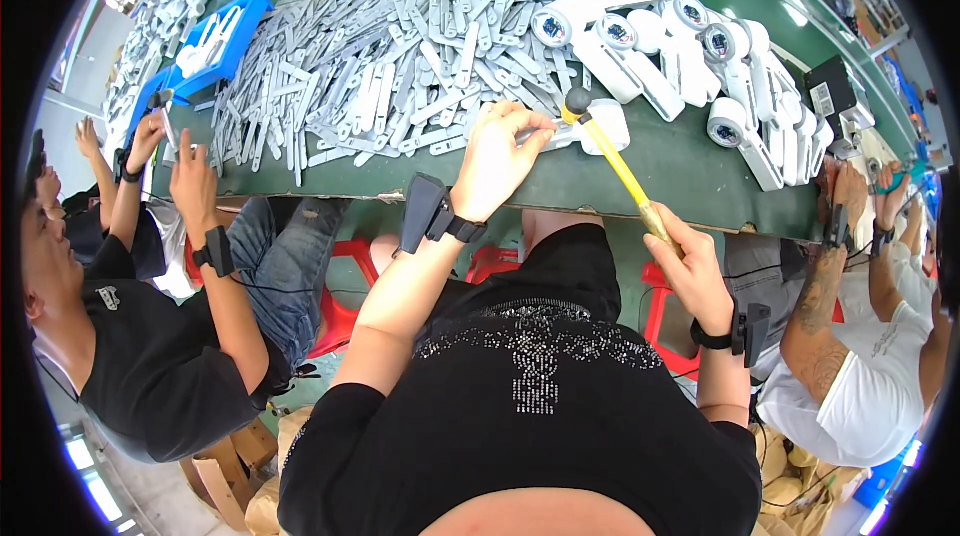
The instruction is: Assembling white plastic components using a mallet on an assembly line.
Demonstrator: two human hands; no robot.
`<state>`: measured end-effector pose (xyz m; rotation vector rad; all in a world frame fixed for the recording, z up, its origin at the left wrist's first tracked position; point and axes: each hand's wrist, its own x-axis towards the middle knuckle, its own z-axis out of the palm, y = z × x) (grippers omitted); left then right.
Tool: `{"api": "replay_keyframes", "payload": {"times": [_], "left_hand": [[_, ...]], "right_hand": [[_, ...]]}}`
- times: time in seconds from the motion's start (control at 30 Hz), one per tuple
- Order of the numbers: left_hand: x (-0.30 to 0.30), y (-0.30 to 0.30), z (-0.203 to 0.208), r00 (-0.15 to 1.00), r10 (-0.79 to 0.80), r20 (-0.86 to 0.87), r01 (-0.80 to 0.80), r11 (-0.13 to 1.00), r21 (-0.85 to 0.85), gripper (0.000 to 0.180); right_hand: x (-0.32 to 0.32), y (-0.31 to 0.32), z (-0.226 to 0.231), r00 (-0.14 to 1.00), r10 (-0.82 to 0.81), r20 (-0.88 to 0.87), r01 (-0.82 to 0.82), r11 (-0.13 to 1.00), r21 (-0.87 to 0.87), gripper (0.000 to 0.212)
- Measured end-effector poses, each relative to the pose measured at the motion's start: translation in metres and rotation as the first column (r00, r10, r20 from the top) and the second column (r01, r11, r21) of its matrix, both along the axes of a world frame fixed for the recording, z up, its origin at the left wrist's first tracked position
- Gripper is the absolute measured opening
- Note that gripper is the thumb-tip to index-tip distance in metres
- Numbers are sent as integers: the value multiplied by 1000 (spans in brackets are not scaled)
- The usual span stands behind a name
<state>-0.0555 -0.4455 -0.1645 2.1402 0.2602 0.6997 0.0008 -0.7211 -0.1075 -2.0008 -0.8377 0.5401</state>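
Near the table's front edge, my left hand (503, 158) pinches a small grey part (565, 136) between thumb and fingers. Most of that part is hidden by the fingers, and it meets a white round-ended housing (610, 128) lying on the green table. My right hand (690, 266) is closed around the wooden end of a mallet (622, 168) with a yellow shaft. The mallet's black-and-yellow head is over the part, just beside my left fingertips; whether it touches cannot be told. A wide heap of flat grey metal strips (400, 66) spreads beyond my left hand.
Several white housings with round ends (690, 56) are piled at the far right, near a black box (838, 96). A blue tray (215, 41) with white parts stands at far left. Co-workers sit close on both sides, a co-worker's hand (193, 181) at the left. Red stools (340, 301) are below.
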Motion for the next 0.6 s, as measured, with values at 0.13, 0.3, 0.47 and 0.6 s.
{"api": "replay_keyframes", "payload": {"times": [0.13, 0.3, 0.47, 0.6], "left_hand": [[0, -2, 8, 1000, 8, -5, -8, 999, 35, 10], [3, 1, 2, 999, 18, 34, -21, 995, 98, 9], [3, 1, 1, 1000, -7, 20, 6, 998, 61, 9], [-17, 1, 11, 998, 37, -45, -29, 984, 174, 27]], "right_hand": [[-2, 0, 5, 999, -39, 13, 38, 996, 82, 38], [3, 4, 0, 997, -12, 72, 7, 998, 68, 39], [-1, 3, -3, 997, 14, 77, -15, 1000, 11, 41], [-5, 2, -5, 999, -24, -25, 27, 994, 107, 41]]}}
